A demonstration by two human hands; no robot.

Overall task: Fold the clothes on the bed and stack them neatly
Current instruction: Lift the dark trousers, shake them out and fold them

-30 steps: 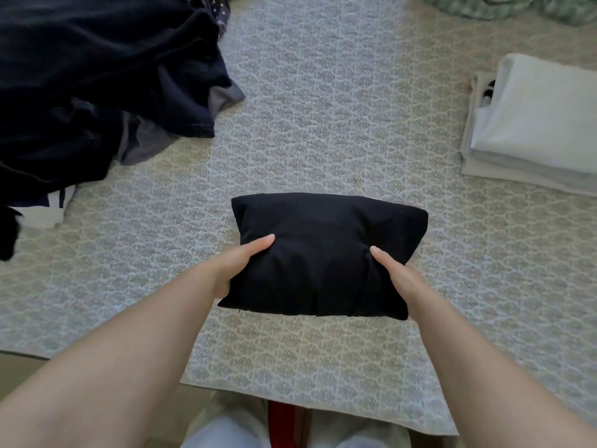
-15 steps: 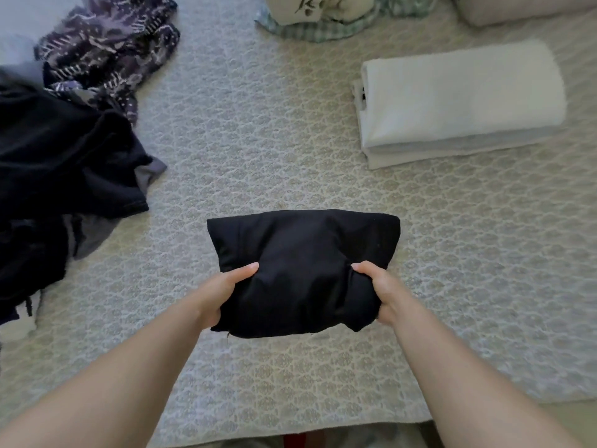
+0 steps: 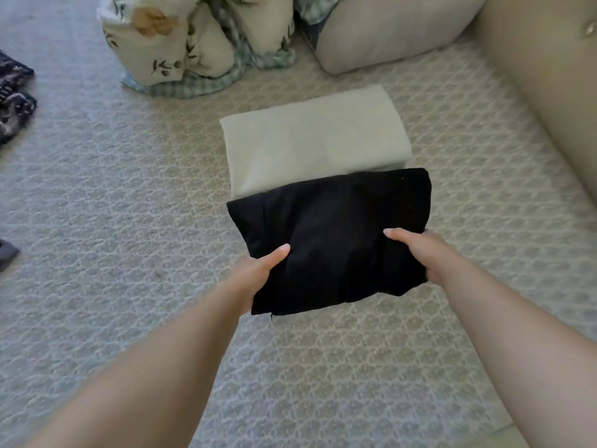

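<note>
Both hands, left (image 3: 258, 273) and right (image 3: 420, 250), grip folded black top (image 3: 332, 234), thumbs on top, near white stack (image 3: 313, 137). Not yet stacked. Dark clothes (image 3: 14, 101) left unfolded.

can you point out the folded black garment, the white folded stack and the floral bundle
folded black garment (image 3: 336, 234): head view, middle of its top face, between the two hands
white folded stack (image 3: 313, 137): head view, centre of the top white piece
floral bundle (image 3: 168, 37): head view, on the cream printed fabric at the bed's far side
</note>
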